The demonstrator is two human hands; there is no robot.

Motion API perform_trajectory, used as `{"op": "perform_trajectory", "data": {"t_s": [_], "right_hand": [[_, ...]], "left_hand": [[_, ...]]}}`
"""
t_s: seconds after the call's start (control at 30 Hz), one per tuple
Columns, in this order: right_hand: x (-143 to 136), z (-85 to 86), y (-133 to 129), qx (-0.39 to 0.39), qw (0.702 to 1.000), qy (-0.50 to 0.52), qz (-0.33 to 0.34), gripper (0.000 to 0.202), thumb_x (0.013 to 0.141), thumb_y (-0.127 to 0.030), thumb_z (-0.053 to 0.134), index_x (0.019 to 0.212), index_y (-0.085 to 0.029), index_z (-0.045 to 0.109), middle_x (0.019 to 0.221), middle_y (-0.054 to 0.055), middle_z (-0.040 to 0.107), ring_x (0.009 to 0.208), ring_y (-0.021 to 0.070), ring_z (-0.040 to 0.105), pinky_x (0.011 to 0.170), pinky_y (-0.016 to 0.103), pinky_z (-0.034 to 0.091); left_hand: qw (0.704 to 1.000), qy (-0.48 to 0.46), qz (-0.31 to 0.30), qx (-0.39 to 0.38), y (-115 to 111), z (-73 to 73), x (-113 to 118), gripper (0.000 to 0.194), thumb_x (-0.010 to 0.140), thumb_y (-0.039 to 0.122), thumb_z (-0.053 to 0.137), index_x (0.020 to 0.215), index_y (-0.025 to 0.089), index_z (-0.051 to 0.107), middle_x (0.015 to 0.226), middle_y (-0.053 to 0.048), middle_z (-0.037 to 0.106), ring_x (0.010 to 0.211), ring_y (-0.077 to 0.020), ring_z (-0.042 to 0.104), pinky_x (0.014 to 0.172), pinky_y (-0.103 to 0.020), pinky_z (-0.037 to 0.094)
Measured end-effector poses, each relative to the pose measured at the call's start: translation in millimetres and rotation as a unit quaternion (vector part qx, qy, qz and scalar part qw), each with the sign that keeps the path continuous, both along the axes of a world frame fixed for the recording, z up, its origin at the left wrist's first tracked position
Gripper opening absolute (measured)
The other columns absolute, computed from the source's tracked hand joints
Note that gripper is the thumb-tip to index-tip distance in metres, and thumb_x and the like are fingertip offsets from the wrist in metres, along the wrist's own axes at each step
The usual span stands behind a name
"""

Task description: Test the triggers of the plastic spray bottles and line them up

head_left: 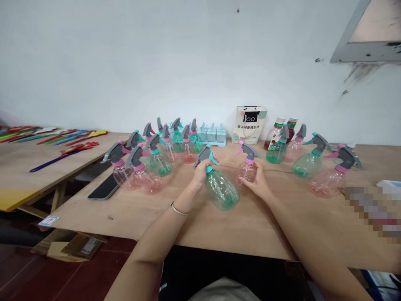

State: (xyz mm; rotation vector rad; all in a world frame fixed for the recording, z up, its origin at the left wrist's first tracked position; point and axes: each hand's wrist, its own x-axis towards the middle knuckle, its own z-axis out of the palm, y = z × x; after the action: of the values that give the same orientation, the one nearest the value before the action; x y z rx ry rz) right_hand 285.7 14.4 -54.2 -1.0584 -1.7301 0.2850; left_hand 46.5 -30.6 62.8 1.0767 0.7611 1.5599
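In the middle of the wooden table [194,223], my left hand [202,169] is closed around the neck of a green spray bottle [223,190]. This bottle is tilted, its base toward the lower right and its grey-and-turquoise trigger head up by my fingers. Just to the right, my right hand [255,180] grips the body of a pink spray bottle [244,171], which stands nearly upright. Several more pink and green spray bottles [161,163] are grouped on the left. Others, including a green one [308,163] and a pink one [328,182], are at the right.
A black phone [105,187] lies by the left bottles. Along the wall stand a light-blue plastic rack [214,136], a paper bag [249,125] and two drink bottles [277,127]. Another table [19,167] at left carries colourful strips. A pixelated patch covers part of the right side.
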Motion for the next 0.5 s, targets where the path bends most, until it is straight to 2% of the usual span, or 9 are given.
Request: {"op": "perform_trajectory", "data": {"t_s": [0.13,0.23,0.3,0.37,0.5], "right_hand": [[0,-0.5,0,-0.015,1.000,-0.002,0.001,0.093,0.074,-0.051,0.076,0.146,-0.020,0.027,0.146,0.021,0.042,0.136,0.0363,0.048,0.114,0.059,0.039],[0,-0.3,0,-0.018,1.000,-0.001,0.003,0.093,0.074,-0.051,0.076,0.146,-0.019,0.026,0.147,0.021,0.041,0.137,0.0362,0.047,0.115,0.060,0.038],[0,0.6,0,-0.016,1.000,0.001,0.002,0.093,0.073,-0.051,0.076,0.145,-0.019,0.026,0.147,0.021,0.042,0.137,0.0365,0.047,0.115,0.060,0.038],[0,2.2,-2,-0.016,1.000,0.002,-0.001,0.093,0.073,-0.052,0.077,0.145,-0.020,0.027,0.146,0.021,0.042,0.137,0.0364,0.047,0.115,0.060,0.038],[-1,6.1,-5,-0.028,1.000,0.000,-0.006,0.091,0.073,-0.051,0.076,0.144,-0.020,0.029,0.144,0.021,0.045,0.136,0.0363,0.048,0.115,0.059,0.039]], "left_hand": [[0.996,0.033,-0.048,0.060,2,-2.9,-1,0.015,0.055,0.027,0.061,0.068,0.020,0.064,0.075,-0.001,0.067,0.082,-0.0192,0.064,0.086,-0.032,0.050],[0.998,0.044,-0.027,0.038,4,-8.6,-2,0.011,0.056,0.028,0.059,0.062,0.019,0.063,0.068,-0.002,0.065,0.075,-0.0184,0.064,0.082,-0.033,0.051],[0.998,0.054,-0.001,0.026,6,-11.6,-4,0.011,0.056,0.029,0.058,0.058,0.019,0.062,0.066,-0.002,0.064,0.069,-0.0171,0.062,0.076,-0.032,0.052],[0.992,0.101,0.043,0.055,10,-12.3,-11,0.012,0.058,0.028,0.058,0.060,0.018,0.065,0.069,-0.003,0.065,0.071,-0.0164,0.061,0.075,-0.030,0.051],[0.953,0.214,0.159,0.145,25,-8.1,-45,0.024,0.064,0.024,0.056,0.081,0.018,0.073,0.078,-0.002,0.067,0.073,-0.0156,0.059,0.070,-0.027,0.049]]}}
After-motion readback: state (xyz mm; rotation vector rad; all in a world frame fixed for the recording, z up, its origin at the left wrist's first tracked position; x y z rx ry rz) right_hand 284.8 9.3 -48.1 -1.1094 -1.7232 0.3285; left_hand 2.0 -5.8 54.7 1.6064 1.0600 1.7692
